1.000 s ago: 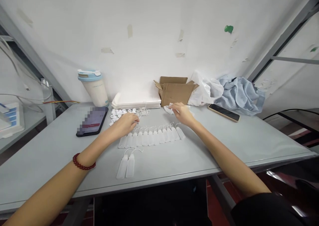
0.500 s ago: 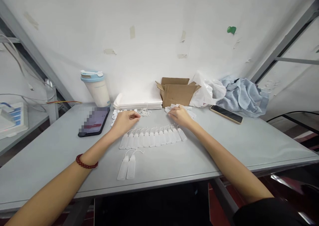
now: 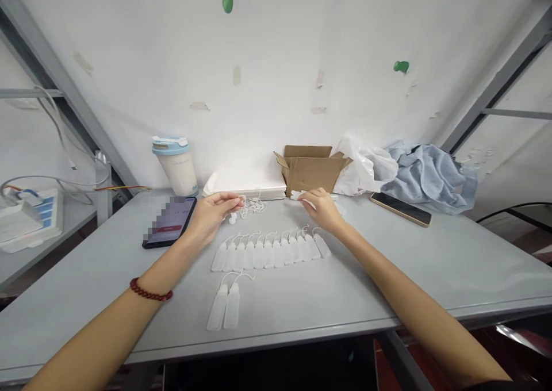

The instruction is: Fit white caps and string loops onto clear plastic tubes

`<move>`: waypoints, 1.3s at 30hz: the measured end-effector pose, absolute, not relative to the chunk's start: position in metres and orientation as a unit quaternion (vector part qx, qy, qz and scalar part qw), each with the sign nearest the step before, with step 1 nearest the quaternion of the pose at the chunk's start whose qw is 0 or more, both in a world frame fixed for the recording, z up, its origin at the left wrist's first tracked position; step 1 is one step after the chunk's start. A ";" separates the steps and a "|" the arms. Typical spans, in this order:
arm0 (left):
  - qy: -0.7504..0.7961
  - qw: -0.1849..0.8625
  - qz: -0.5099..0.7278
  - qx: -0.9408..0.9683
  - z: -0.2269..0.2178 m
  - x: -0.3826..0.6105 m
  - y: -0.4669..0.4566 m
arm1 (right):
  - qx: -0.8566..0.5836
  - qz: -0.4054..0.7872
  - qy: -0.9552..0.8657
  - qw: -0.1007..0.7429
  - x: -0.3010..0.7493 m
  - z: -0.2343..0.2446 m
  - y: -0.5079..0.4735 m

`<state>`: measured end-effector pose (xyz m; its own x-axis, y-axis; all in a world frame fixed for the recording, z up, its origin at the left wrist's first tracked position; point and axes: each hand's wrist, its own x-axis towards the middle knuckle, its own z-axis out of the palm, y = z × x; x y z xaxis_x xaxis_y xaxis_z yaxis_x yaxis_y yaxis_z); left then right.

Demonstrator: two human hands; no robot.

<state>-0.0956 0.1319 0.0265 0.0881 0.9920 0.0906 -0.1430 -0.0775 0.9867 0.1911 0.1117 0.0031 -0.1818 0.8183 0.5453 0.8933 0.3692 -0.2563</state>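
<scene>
At the pile of thin white tubes [image 3: 254,206], my left hand [image 3: 211,213] has thumb and fingertips pinched together on what looks like one thin white tube. Beside its fingertips lie small white caps [image 3: 233,218], partly covered by the hand. My right hand [image 3: 322,208] curls its fingers over small translucent plastic bottles [image 3: 340,208] in front of the cardboard box; a pale piece shows at its fingertips. A row of several translucent bottles [image 3: 268,255], each with a thin tube on top, lies nearer to me. Two more such bottles [image 3: 224,307] lie in front of that row.
Along the wall stand a tumbler [image 3: 179,169], a white stack [image 3: 259,185], an open cardboard box [image 3: 311,173], a plastic bag [image 3: 364,167] and a blue cloth [image 3: 435,175]. Phones lie at the left [image 3: 181,227] and right [image 3: 401,208] of the grey table [image 3: 328,299].
The view has tilted up slightly, so things sit lower in it. My left hand has opened out from the caps to the tube pile. The right hand stays at the loose bottles.
</scene>
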 end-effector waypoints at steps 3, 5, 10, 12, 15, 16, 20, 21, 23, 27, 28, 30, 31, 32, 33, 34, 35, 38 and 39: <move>0.417 0.499 0.535 0.539 0.024 -0.095 0.132 | -0.523 -0.012 -0.754 0.398 0.178 0.009 0.097; 0.424 0.470 0.527 0.567 0.024 -0.092 0.129 | -0.502 0.047 -0.735 0.453 0.165 0.014 0.084; 0.421 0.445 0.501 0.611 0.030 -0.082 0.113 | -0.445 0.155 -0.752 0.461 0.134 0.023 0.052; 0.408 0.457 0.493 0.618 0.034 -0.078 0.105 | -0.435 0.151 -0.761 0.457 0.127 0.024 0.045; 0.394 0.463 0.480 0.633 0.039 -0.075 0.095 | -0.436 0.129 -0.761 0.463 0.124 0.023 0.042; 0.395 0.462 0.475 0.636 0.040 -0.074 0.092 | -0.440 0.123 -0.758 0.464 0.124 0.021 0.042; 0.410 0.442 0.468 0.646 0.042 -0.074 0.085 | -0.455 0.113 -0.752 0.463 0.123 0.014 0.046; 0.410 0.430 0.469 0.653 0.041 -0.074 0.085 | -0.452 0.106 -0.757 0.461 0.123 0.012 0.047; 0.401 0.396 0.476 0.675 0.038 -0.073 0.084 | -0.442 0.084 -0.770 0.452 0.121 0.008 0.048; 0.349 0.298 0.505 0.731 0.029 -0.071 0.082 | -0.443 0.062 -0.781 0.435 0.120 0.003 0.048; 0.338 0.279 0.507 0.742 0.027 -0.070 0.081 | -0.444 0.062 -0.781 0.434 0.120 0.003 0.048; 0.325 0.257 0.506 0.756 0.024 -0.069 0.080 | -0.444 0.063 -0.782 0.433 0.120 0.004 0.047; 0.322 0.253 0.504 0.760 0.023 -0.069 0.080 | -0.443 0.062 -0.783 0.433 0.121 0.004 0.047; 0.321 0.250 0.502 0.763 0.023 -0.068 0.079 | -0.441 0.061 -0.784 0.433 0.121 0.004 0.047; 0.321 0.250 0.501 0.764 0.023 -0.068 0.079 | -0.439 0.059 -0.785 0.434 0.120 0.005 0.047; 0.321 0.251 0.500 0.765 0.023 -0.068 0.079 | -0.436 0.056 -0.786 0.434 0.120 0.005 0.047; 0.319 0.253 0.499 0.765 0.023 -0.069 0.079 | -0.434 0.053 -0.787 0.436 0.120 0.005 0.047; 0.312 0.263 0.495 0.767 0.024 -0.069 0.080 | -0.430 0.048 -0.787 0.440 0.119 0.004 0.047; 0.311 0.264 0.494 0.768 0.023 -0.069 0.080 | -0.430 0.048 -0.787 0.440 0.119 0.003 0.047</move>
<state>-0.0694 0.0803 0.0234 0.3181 0.7391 0.5938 0.2166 -0.6664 0.7134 0.1191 0.0469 0.0034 -0.2430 0.7191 0.6511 0.6346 0.6255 -0.4540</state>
